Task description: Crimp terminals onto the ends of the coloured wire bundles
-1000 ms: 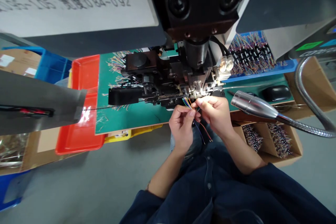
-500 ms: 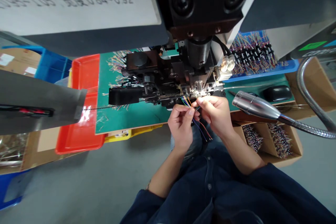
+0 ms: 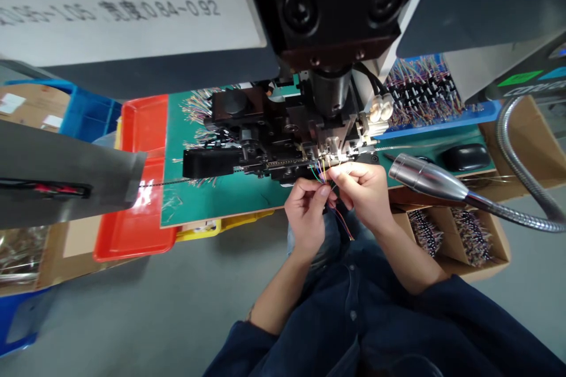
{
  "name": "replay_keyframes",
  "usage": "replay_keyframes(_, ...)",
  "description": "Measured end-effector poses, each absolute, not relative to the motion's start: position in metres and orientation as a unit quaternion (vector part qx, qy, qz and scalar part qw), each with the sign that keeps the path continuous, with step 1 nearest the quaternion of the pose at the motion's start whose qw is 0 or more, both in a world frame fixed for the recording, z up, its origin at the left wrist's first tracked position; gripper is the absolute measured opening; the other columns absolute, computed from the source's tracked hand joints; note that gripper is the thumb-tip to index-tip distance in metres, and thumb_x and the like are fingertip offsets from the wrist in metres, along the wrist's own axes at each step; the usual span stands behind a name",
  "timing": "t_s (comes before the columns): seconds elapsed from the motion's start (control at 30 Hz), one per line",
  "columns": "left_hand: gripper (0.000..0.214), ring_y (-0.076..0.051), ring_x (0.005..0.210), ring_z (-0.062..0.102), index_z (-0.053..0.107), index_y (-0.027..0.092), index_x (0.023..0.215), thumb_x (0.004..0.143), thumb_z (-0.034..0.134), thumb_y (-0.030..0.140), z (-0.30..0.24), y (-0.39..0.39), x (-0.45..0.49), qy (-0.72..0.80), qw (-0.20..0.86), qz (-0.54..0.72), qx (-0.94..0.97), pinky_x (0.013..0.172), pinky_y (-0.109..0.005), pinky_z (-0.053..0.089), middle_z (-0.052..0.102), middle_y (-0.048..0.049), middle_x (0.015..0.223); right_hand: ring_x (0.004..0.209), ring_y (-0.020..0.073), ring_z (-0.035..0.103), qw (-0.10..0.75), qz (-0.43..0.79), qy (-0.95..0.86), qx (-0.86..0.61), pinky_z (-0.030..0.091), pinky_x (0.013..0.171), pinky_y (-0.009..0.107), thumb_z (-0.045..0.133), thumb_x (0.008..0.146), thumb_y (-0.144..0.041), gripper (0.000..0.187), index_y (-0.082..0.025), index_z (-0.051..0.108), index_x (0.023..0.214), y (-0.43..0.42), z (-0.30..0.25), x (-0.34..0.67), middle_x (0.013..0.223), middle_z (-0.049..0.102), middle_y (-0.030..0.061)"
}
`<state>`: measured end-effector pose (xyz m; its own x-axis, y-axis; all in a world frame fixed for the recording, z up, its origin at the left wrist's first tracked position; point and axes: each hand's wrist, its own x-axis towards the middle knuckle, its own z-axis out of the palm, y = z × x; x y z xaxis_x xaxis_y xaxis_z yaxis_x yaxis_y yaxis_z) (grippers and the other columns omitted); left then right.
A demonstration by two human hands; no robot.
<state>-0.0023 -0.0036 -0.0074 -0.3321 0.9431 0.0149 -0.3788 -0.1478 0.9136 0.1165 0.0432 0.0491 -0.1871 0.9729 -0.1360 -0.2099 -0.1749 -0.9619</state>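
Note:
My left hand (image 3: 307, 212) and my right hand (image 3: 365, 191) meet just in front of a black crimping machine (image 3: 283, 135). Both pinch a small bundle of thin coloured wires (image 3: 321, 174). The wire tips fan upward toward the machine's metal die, and the loose ends hang down between my wrists (image 3: 342, 224). A strip of terminals (image 3: 265, 163) runs into the die from the left. The green mat (image 3: 207, 200) lies under the machine.
A red tray (image 3: 137, 212) sits left of the mat, with blue bins behind. A gooseneck lamp (image 3: 424, 179) juts in from the right. Cardboard boxes of wired parts (image 3: 455, 235) stand at the lower right. A blue tray of wired parts (image 3: 424, 94) lies behind the machine, near a black mouse (image 3: 466, 156).
The wire tips have moved up, closer to the die. Both hands have shifted only slightly and keep their pinch.

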Motion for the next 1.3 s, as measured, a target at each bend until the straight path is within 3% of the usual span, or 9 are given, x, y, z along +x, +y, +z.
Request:
replay_keyframes(0.13, 0.028, -0.011, 0.065, 0.071, 0.072, 0.022, 0.09, 0.104, 0.088, 0.04, -0.0071, -0.0013, -0.0017, 0.447, 0.466, 0.696, 0.314, 0.063, -0.022, 0.059, 0.075, 0.0026, 0.077, 0.039, 0.0077, 0.037, 0.473, 0.634, -0.423, -0.442, 0.037, 0.042, 0.023, 0.084, 0.101, -0.049, 0.03, -0.022, 0.091, 0.09, 0.0433, 0.0442, 0.115, 0.047, 0.052, -0.007)
replay_keyframes(0.27, 0.026, -0.011, 0.065, 0.071, 0.074, 0.023, 0.094, 0.103, 0.089, 0.042, -0.0053, 0.0011, -0.0005, 0.449, 0.454, 0.703, 0.313, 0.062, -0.022, 0.059, 0.075, 0.0024, 0.08, 0.04, 0.0078, 0.035, 0.468, 0.637, -0.414, -0.452, 0.04, 0.044, 0.024, 0.084, 0.1, -0.054, 0.036, -0.021, 0.091, 0.087, 0.0438, 0.0432, 0.1133, 0.046, 0.048, -0.0073)
replay_keyframes(0.47, 0.024, -0.01, 0.065, 0.071, 0.075, 0.023, 0.096, 0.105, 0.088, 0.041, -0.0041, 0.0023, 0.0005, 0.445, 0.441, 0.71, 0.324, 0.062, -0.022, 0.06, 0.075, 0.0025, 0.081, 0.04, 0.0061, 0.034, 0.475, 0.637, -0.408, -0.451, 0.036, 0.042, 0.024, 0.084, 0.1, -0.053, 0.036, -0.021, 0.089, 0.083, 0.044, 0.0443, 0.1121, 0.052, 0.056, -0.0052)
replay_keyframes(0.77, 0.022, -0.01, 0.068, 0.073, 0.076, 0.023, 0.096, 0.104, 0.088, 0.04, -0.0059, 0.0022, -0.001, 0.444, 0.437, 0.713, 0.323, 0.064, -0.022, 0.061, 0.075, 0.0022, 0.084, 0.04, 0.0066, 0.034, 0.473, 0.629, -0.41, -0.461, 0.034, 0.041, 0.023, 0.085, 0.099, -0.056, 0.039, -0.021, 0.089, 0.083, 0.0434, 0.0443, 0.1117, 0.049, 0.052, -0.0061)
replay_keyframes(0.9, 0.021, -0.01, 0.068, 0.073, 0.077, 0.023, 0.096, 0.104, 0.089, 0.039, -0.005, 0.002, -0.0015, 0.444, 0.435, 0.715, 0.321, 0.064, -0.022, 0.06, 0.075, 0.0021, 0.084, 0.04, 0.0064, 0.035, 0.473, 0.626, -0.415, -0.461, 0.036, 0.041, 0.023, 0.085, 0.099, -0.057, 0.039, -0.021, 0.089, 0.083, 0.0446, 0.0462, 0.1122, 0.052, 0.059, -0.0041)
replay_keyframes(1.17, 0.021, -0.011, 0.066, 0.069, 0.076, 0.023, 0.095, 0.105, 0.087, 0.037, -0.007, -0.0021, -0.0017, 0.431, 0.472, 0.694, 0.33, 0.065, -0.023, 0.057, 0.075, 0.0026, 0.077, 0.042, 0.0103, 0.051, 0.443, 0.627, -0.465, -0.441, 0.042, 0.043, 0.024, 0.09, 0.097, -0.051, 0.03, -0.021, 0.089, 0.09, 0.0451, 0.0517, 0.1171, 0.053, 0.063, -0.0043)
replay_keyframes(1.3, 0.027, -0.011, 0.065, 0.069, 0.072, 0.022, 0.09, 0.105, 0.087, 0.039, -0.0072, -0.0026, -0.0016, 0.45, 0.475, 0.683, 0.326, 0.064, -0.024, 0.057, 0.075, 0.0021, 0.077, 0.04, 0.0097, 0.045, 0.452, 0.632, -0.447, -0.443, 0.039, 0.042, 0.024, 0.085, 0.102, -0.05, 0.032, -0.022, 0.091, 0.088, 0.0443, 0.0496, 0.1175, 0.048, 0.056, -0.0058)
